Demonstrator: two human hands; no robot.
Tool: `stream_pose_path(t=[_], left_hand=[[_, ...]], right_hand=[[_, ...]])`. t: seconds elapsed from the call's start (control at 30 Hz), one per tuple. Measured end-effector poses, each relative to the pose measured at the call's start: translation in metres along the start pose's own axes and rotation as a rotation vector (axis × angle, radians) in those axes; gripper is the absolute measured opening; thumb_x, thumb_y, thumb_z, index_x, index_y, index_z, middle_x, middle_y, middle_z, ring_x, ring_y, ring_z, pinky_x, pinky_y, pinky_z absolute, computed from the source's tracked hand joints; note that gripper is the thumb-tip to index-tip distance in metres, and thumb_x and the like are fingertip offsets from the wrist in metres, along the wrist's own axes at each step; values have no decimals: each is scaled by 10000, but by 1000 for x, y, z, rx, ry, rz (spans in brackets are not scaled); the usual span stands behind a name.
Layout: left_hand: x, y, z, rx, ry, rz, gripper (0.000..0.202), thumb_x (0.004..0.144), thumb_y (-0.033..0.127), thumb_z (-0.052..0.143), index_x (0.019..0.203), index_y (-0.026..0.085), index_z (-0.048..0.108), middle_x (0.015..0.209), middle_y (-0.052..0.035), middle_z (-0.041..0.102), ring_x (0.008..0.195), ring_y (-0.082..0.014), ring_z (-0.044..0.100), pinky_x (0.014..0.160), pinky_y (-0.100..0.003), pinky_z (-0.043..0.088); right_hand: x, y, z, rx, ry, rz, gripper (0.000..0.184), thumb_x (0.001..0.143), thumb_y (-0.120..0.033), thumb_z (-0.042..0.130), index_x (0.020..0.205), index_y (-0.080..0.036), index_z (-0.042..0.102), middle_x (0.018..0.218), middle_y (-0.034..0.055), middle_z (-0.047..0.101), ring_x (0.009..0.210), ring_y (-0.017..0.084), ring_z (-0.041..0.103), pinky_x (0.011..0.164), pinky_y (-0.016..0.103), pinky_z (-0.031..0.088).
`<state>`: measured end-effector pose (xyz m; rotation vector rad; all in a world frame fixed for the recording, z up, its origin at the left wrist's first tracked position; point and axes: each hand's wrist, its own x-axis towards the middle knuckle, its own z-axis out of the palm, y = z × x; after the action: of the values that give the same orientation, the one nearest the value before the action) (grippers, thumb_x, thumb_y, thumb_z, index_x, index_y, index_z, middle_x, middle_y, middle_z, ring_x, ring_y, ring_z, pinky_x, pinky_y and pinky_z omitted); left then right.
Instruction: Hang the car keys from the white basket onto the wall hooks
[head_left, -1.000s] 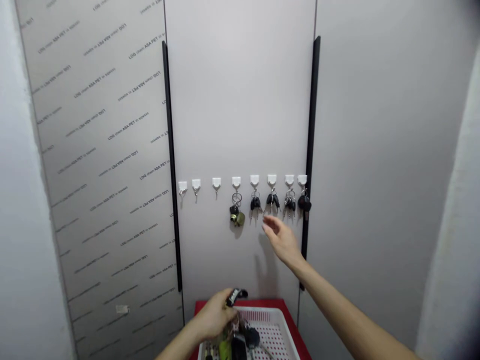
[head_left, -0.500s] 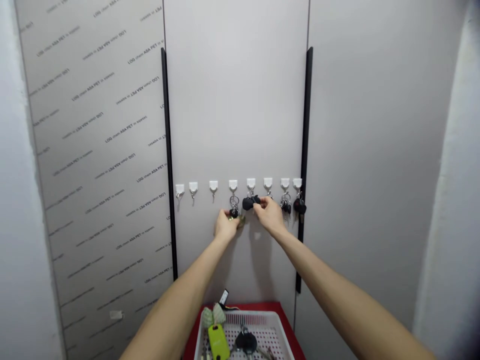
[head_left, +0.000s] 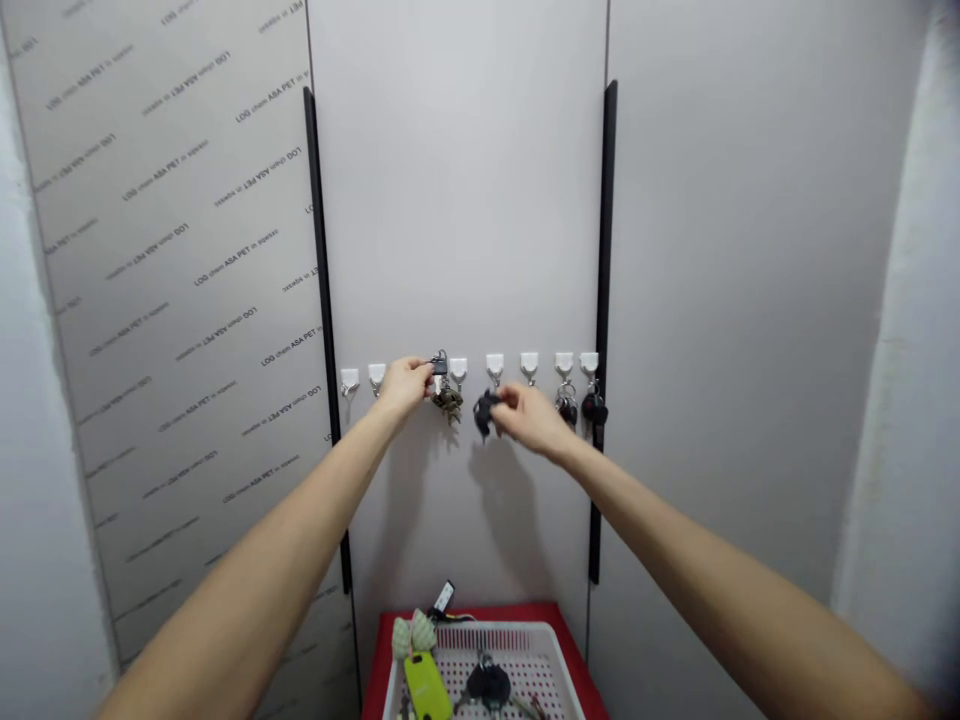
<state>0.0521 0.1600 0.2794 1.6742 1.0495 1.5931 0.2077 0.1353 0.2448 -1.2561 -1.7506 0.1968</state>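
My left hand [head_left: 405, 385] pinches a bunch of keys [head_left: 448, 402] by its ring and black tag, just left of a white wall hook [head_left: 458, 368]. Brass-coloured keys dangle below its fingers. My right hand [head_left: 529, 415] is closed on a black key fob [head_left: 486, 412], under another white hook [head_left: 495, 364]. Whether that fob still touches the hook I cannot tell. To the right, a key bunch [head_left: 567, 402] and a black car key [head_left: 595, 408] hang from their own hooks, the bunch partly behind my right hand.
A white plastic basket [head_left: 559, 660] stands below on a red surface [head_left: 544, 612]. Inside lie a yellow-green key case [head_left: 427, 685], a green-and-white bow [head_left: 414, 635] and a dark key fob [head_left: 489, 686]. Long black handles [head_left: 606, 300] flank the white panel.
My left hand has moved up and left, taking the key bunch off its hook. My right hand and the black fob have shifted slightly left, and the fob has turned.
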Motion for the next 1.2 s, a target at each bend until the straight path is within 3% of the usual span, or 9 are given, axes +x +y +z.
stream_pose_path(t=[0.13, 0.3, 0.4, 0.5, 0.63, 0.73, 0.97, 1.07, 1.2], left_hand=[[-26, -11, -8, 35, -175, -16, 112, 601, 188, 402, 503, 134, 405, 381, 65, 367, 327, -23, 323, 364, -153, 240], [-81, -78, 5, 260, -488, -214, 159, 596, 240, 388, 475, 136, 392, 348, 68, 342, 336, -38, 316, 368, -166, 235], [-111, -123, 11, 428, -641, -296, 139, 582, 229, 380, 496, 130, 427, 369, 63, 366, 359, -51, 339, 380, -175, 251], [-123, -142, 13, 523, -787, -291, 136, 566, 219, 399, 557, 122, 493, 441, 41, 443, 427, -70, 397, 425, -188, 298], [-100, -117, 26, 475, -642, -135, 222, 577, 232, 435, 742, 113, 524, 698, -29, 554, 644, -110, 477, 579, -207, 357], [-69, -84, 54, 376, -444, -80, 298, 610, 251, 427, 860, 99, 485, 819, -76, 548, 703, -119, 487, 614, -211, 366], [-25, -41, 123, 508, -100, 22, 369, 590, 317, 471, 939, 201, 449, 876, -51, 552, 777, -154, 499, 651, -257, 368], [-20, -34, 128, 660, -82, -10, 203, 623, 281, 415, 779, 221, 531, 822, -46, 577, 775, -178, 506, 619, -272, 368], [-15, -19, 121, 714, -74, 41, 207, 634, 251, 375, 745, 218, 547, 814, -50, 582, 763, -184, 508, 586, -265, 366]], right_hand=[[-60, 44, 36, 15, -347, 82, 119, 552, -150, 380, 636, -130, 462, 482, -25, 459, 415, 49, 390, 397, 153, 281], [-113, 84, 72, -32, -550, 134, 135, 527, -120, 378, 605, -124, 488, 456, -40, 428, 399, 41, 346, 365, 150, 238], [-117, 90, 68, -41, -553, 115, 166, 533, -104, 370, 602, -119, 520, 481, -25, 471, 425, 49, 372, 402, 158, 278], [-101, 86, 43, 4, -313, 81, 209, 576, -138, 375, 708, -126, 537, 628, 12, 549, 515, 70, 440, 504, 181, 347], [-62, 75, -5, -27, 288, 149, 296, 610, -226, 398, 877, -135, 489, 848, 60, 548, 603, 96, 486, 600, 229, 380], [-34, 73, -29, -145, 520, 176, 377, 609, -282, 422, 957, -142, 456, 921, 80, 530, 630, 116, 501, 646, 266, 374], [-5, 85, -36, -346, 406, 257, 308, 595, -323, 440, 841, -160, 528, 661, 45, 578, 622, 143, 512, 559, 235, 362], [-4, 84, -44, -329, 401, 260, 258, 606, -337, 409, 744, -167, 546, 619, 27, 569, 562, 121, 499, 508, 209, 346], [6, 68, -66, -350, 482, 196, 262, 597, -344, 407, 729, -164, 545, 615, 20, 559, 553, 113, 482, 488, 198, 325]])
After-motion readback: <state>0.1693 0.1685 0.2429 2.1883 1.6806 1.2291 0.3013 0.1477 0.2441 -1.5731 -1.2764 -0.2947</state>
